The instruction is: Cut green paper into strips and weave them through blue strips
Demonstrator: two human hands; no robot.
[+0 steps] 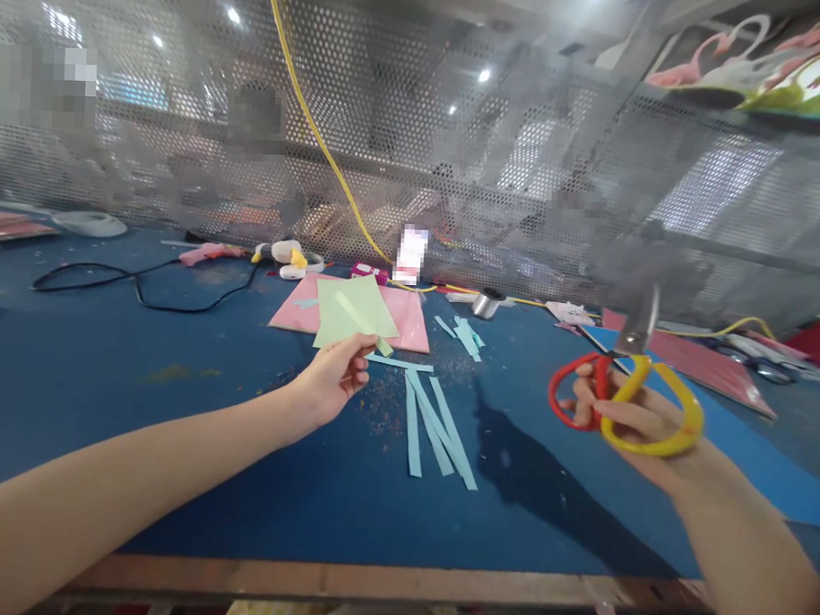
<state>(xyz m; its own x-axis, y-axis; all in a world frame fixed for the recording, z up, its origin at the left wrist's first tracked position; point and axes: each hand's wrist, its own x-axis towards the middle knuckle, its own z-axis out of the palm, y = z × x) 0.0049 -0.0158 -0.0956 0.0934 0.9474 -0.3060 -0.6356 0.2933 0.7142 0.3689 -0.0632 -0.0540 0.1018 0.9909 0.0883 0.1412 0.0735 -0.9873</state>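
Green paper (352, 310): one pale sheet, held up off the table (177, 425), pinched at its lower edge by the left hand (330, 381). Thumb and fingertips are closed on the edge and the rest of the sheet stands free above them toward 12 o'clock. A narrow strip crosses its face, slanting from 11 down to 5 o'clock; cannot tell whether it is attached.

Scissors (626, 396): red and yellow loop handles, held in the right hand (641, 428) with fingers through the loops and curled around them. Blades point up toward 12 o'clock. They are motion-blurred, so how far they gape cannot be told.

Key relation: the sheet lies at about 10 o'clock from the scissors, well apart, with bare table between. The sheet's long axis runs roughly 7 to 1 o'clock, nearly in line with the blades rather than across them. The left hand alone has the sheet; the blade tips are nowhere near its edge.

Surroundings:
- cut strips (436, 425), pale blue-green, fanned on the table between the two hands
- pink sheet (409, 321) flat behind the green paper, at 12 o'clock from the left hand
- blue sheet (748, 445) under and beyond the right hand
- black cable (142, 289) at 10 o'clock, perforated metal panel (456, 148) along the far side
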